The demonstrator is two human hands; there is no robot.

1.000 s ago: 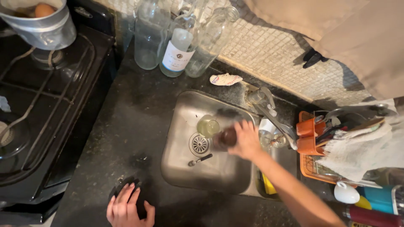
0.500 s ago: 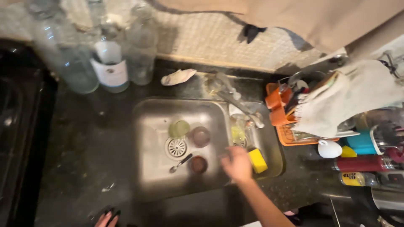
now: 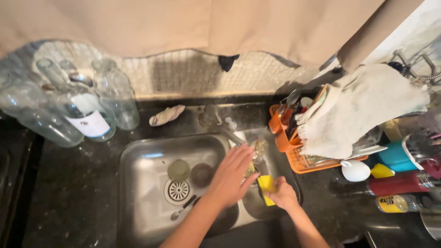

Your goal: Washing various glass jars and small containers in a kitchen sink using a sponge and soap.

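Glass bottles [image 3: 87, 110], orange drying rack [image 3: 294, 151], white towel [image 3: 363, 110].

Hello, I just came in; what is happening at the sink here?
A person stands at a double steel sink in a dark counter. The right hand holds a yellow sponge over the smaller right basin. The left hand reaches across the divider, beside a small glass under the tap. In the left basin lie two round lids and a spoon near the drain. Empty bottles stand at the left, an orange rack with a towel at the right.
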